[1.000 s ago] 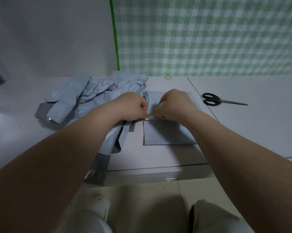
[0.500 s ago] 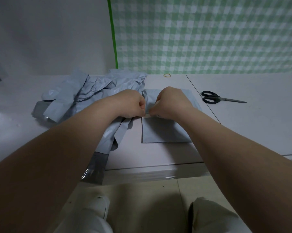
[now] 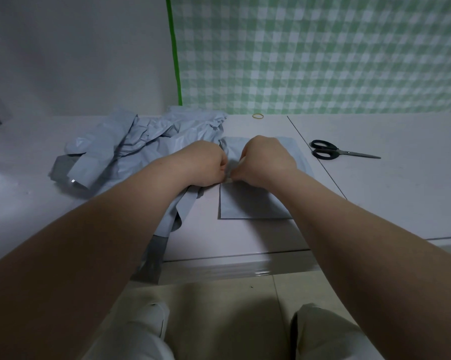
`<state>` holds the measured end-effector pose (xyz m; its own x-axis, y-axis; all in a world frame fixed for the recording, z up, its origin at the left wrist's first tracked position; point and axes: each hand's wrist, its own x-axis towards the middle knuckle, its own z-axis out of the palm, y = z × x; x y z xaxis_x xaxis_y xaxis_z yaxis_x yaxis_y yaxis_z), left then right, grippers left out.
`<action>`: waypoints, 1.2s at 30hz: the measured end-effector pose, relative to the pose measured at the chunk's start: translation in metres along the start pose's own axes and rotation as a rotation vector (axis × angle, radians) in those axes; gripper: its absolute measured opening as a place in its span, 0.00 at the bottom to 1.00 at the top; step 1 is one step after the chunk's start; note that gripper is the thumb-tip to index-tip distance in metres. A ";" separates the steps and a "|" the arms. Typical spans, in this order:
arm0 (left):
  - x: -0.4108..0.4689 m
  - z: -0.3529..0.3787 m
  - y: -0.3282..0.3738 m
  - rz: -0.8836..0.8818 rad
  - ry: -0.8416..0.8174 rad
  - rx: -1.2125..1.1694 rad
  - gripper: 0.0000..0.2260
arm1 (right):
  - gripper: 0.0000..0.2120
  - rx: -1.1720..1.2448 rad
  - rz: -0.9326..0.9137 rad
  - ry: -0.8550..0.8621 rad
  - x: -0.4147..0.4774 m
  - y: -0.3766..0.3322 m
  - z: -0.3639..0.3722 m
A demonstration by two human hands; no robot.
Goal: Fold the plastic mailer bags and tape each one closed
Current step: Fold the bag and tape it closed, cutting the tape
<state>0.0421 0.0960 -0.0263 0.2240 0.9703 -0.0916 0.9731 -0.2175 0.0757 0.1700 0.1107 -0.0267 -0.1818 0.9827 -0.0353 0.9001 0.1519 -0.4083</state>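
A flat grey mailer bag [image 3: 247, 203] lies on the pale table [image 3: 400, 193] in front of me. My left hand [image 3: 206, 165] and my right hand [image 3: 267, 159] sit side by side over its middle, fingers curled, pinching a small pale strip [image 3: 229, 180] at the bag's fold. The fingertips themselves are hidden under the knuckles. A crumpled heap of grey mailer bags [image 3: 141, 149] spreads to the left, with one bag hanging over the table's front edge.
Black-handled scissors [image 3: 333, 152] lie on the table to the right. A yellow rubber band [image 3: 258, 116] sits near the green checked wall cloth. A seam line crosses the tabletop right of the bag. My knees and the floor show below.
Both hands have drawn closer together over the bag's fold; the pale strip between them shows less. The bag and the pile have stayed put.
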 end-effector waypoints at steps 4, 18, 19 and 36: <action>0.000 0.002 0.002 -0.009 0.002 0.023 0.07 | 0.08 -0.039 -0.008 0.029 -0.004 -0.002 0.001; -0.050 0.016 0.031 -0.165 0.163 -0.026 0.14 | 0.09 -0.129 -0.032 0.072 -0.008 -0.005 0.005; -0.055 0.022 0.034 -0.140 0.100 -0.028 0.15 | 0.11 -0.126 -0.039 0.074 -0.008 -0.005 0.004; -0.071 0.033 0.039 -0.181 -0.146 0.058 0.30 | 0.13 0.330 -0.159 0.055 -0.024 0.023 -0.007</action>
<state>0.0659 0.0154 -0.0497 0.0472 0.9693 -0.2411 0.9986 -0.0515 -0.0119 0.1976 0.0917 -0.0291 -0.2793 0.9552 0.0979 0.6846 0.2696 -0.6772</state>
